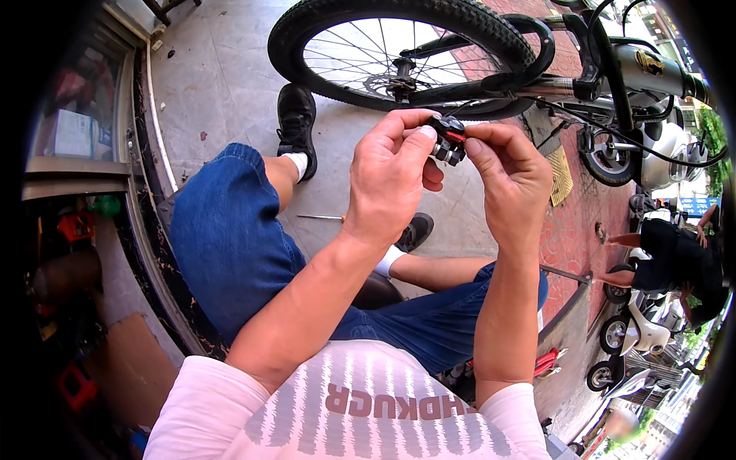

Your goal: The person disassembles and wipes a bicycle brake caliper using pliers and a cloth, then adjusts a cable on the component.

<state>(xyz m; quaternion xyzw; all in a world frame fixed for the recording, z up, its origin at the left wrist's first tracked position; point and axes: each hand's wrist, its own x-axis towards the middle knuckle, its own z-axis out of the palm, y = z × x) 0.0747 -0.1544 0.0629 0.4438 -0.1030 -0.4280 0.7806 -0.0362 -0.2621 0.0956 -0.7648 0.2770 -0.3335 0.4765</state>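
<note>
Up in front of me, just below the bicycle's front wheel, a small black disc brake caliper with a red part is between my hands. My left hand grips it from the left, its thumb pressed on top and fingers curled underneath. At the caliper's right edge, the thumb and forefinger of my right hand are pinched together by the red part. Whether they also hold a smaller piece is hidden. A thin cable seems to run from the caliper toward the fork.
A screwdriver lies on the grey floor between my feet. Red-handled pliers are beside my right thigh. A shop doorway with shelves stands at left. At right are parked scooters and a person in black.
</note>
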